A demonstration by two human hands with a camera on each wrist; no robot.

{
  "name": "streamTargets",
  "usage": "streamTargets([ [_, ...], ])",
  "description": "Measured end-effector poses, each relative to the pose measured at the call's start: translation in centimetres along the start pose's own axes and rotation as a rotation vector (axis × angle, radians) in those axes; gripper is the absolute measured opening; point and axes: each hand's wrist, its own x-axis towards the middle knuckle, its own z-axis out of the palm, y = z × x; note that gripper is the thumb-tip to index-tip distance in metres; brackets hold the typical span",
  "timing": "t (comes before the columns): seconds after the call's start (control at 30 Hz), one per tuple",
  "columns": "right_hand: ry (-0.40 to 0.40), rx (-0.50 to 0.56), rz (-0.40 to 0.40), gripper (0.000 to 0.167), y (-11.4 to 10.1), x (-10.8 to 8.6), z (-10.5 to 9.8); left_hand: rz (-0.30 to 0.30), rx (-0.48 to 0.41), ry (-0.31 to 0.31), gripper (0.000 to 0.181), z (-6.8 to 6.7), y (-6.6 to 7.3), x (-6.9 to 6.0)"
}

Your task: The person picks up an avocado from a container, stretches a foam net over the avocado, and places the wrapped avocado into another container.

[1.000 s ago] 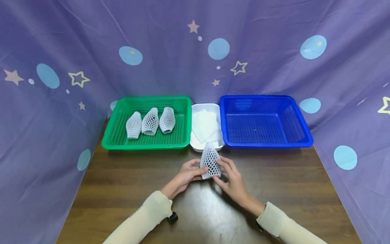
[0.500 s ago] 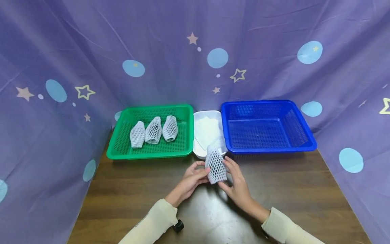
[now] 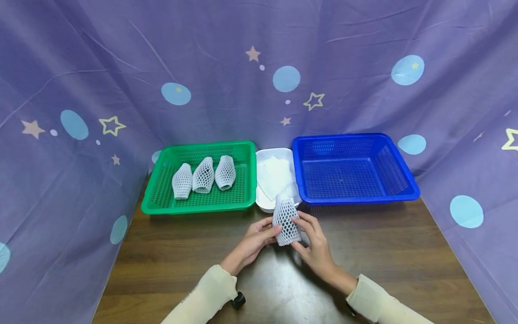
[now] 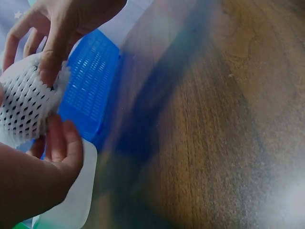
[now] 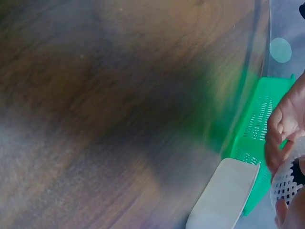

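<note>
A white foam net sleeve (image 3: pixel 286 222) is held between both hands above the table's middle, its narrow end pointing away. My left hand (image 3: pixel 256 238) grips its left side, with the thumb on the mesh. On the other side my right hand (image 3: pixel 317 245) holds it, fingers on top and thumb at the wide lower end. Something dark shows at the sleeve's open end (image 5: pixel 299 171) in the right wrist view; I cannot tell what it is. The left wrist view shows the mesh stretched round and bulging (image 4: pixel 28 102).
A green basket (image 3: pixel 198 209) at the left holds three bulging foam net sleeves (image 3: pixel 203 175). Next to it, a white tray (image 3: pixel 265 204) bears flat white nets (image 3: pixel 275 175). The blue basket (image 3: pixel 360 199) stands at the right. Behind everything hangs a purple patterned curtain (image 3: pixel 218 112).
The head view has tilted, so the baskets and tray sit lower. Both hands keep hold of the foam net sleeve; the right fingers have shifted slightly over its mesh.
</note>
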Motion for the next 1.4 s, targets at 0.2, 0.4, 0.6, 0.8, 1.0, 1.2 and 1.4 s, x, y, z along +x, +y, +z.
streamTargets([
  [0.2,-0.094,0.043,0.1,0.079,-0.2,0.7,-0.1,-0.023,-0.034,0.01,0.054,0.0,-0.1,0.4],
  [0.4,-0.075,0.174,0.262,0.068,-0.5,1.7,-0.3,0.017,-0.045,0.041,0.054,-0.1,0.0,0.9],
  [0.6,-0.026,0.368,0.58,0.049,-0.7,3.7,-0.8,0.049,-0.045,0.075,0.052,0.0,0.8,0.8],
  [0.8,-0.039,0.51,0.842,0.043,-0.5,4.9,-1.4,0.021,-0.04,0.07,0.054,-0.2,1.4,0.5],
  [1.0,-0.106,0.563,0.909,0.044,-0.5,5.2,-1.8,-0.032,-0.002,-0.05,0.059,-0.7,1.6,0.5],
  [1.2,-0.132,0.568,0.918,0.044,-0.5,5.2,-1.8,-0.054,0.003,-0.099,0.061,-0.8,1.7,0.6],
  [1.4,-0.133,0.556,0.919,0.042,-0.6,5.4,-1.8,-0.036,-0.011,-0.09,0.059,-0.8,1.7,0.6],
])
